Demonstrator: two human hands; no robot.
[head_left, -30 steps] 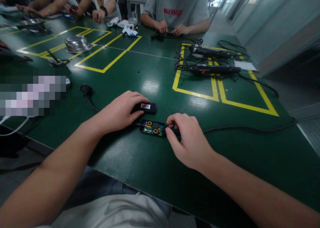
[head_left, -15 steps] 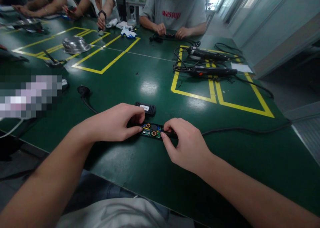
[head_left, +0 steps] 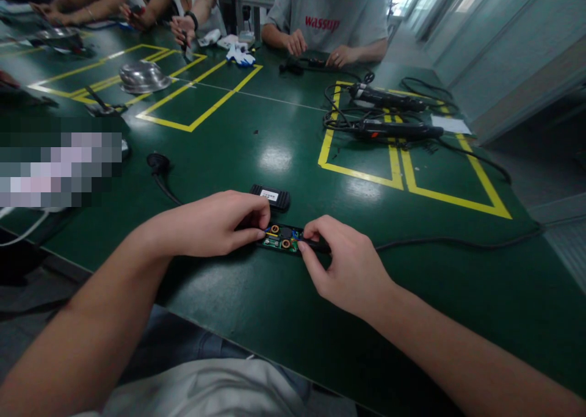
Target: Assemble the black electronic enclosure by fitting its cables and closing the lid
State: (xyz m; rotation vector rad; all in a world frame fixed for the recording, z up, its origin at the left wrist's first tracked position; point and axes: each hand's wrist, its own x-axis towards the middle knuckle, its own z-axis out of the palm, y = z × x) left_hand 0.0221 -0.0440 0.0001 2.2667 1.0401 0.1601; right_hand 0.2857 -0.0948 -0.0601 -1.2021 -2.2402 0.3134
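A green circuit board with copper-coloured ring coils and coloured wires lies in a narrow black case on the table before me. At its left end, my left hand is closed, thumb and curled forefinger pinching the board's end; what lies under the fingers is partly hidden. My right hand is closed too, its thumb and forefinger pinching the black cable where it meets the case's right end. Just behind the case rests a black ribbed cover with a white label.
A black plug on a cord lies left of my hands. Two black electric screwdrivers with tangled cords lie at right, on yellow tape outlines. Farther back are a metal bowl, gloves and people working, one in a grey shirt.
The view has shifted slightly, so the table's contents appear a little to the right. Both hands keep their holds at the two ends of the case.
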